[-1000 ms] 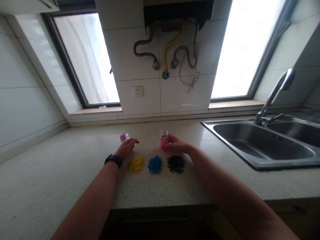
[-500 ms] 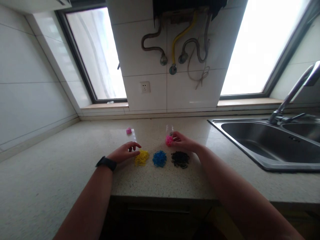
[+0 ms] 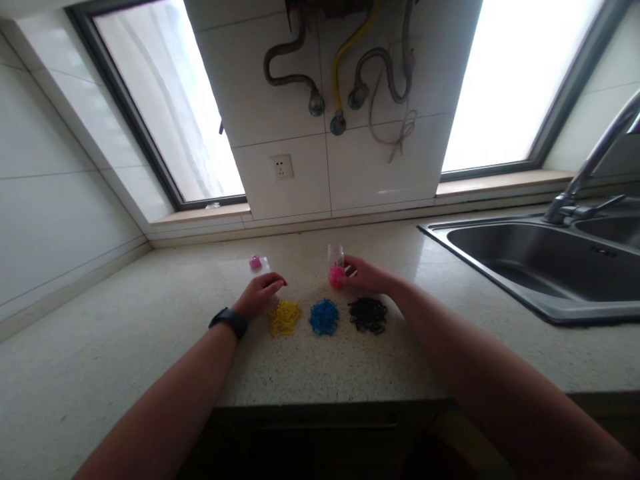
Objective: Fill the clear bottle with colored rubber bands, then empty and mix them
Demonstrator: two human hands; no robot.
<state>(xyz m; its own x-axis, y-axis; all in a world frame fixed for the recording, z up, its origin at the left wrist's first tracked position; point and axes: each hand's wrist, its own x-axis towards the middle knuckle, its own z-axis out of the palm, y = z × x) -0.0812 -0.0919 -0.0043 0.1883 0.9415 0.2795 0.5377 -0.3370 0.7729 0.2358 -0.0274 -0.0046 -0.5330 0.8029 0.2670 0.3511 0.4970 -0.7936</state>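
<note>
My right hand point(image 3: 366, 275) is closed around the side of a small clear jar point(image 3: 335, 251), which stands upright on the counter. Bright pink pieces point(image 3: 336, 276) fill its lower part. Just behind a pile of small yellow pieces point(image 3: 285, 317) hovers my left hand point(image 3: 261, 292), its thumb and fingers pinched together; anything between them is too small to make out. A pile of blue pieces point(image 3: 324, 317) lies in the middle, and a pile of black pieces point(image 3: 367, 315) lies in front of my right hand. A pink cap point(image 3: 255, 262) sits behind my left hand.
A flat, clear or white piece point(image 3: 263, 265) lies by the pink cap. To the right a steel sink point(image 3: 500, 293) with a faucet point(image 3: 567, 208) is set into the speckled counter point(image 3: 320, 373). Behind are a tiled wall with a socket point(image 3: 281, 167) and several hoses point(image 3: 287, 79).
My left hand has lifted off the yellow pile and moved slightly back and right, its fingers drawing together. My right hand stays on the jar. The camera view has tilted down a little.
</note>
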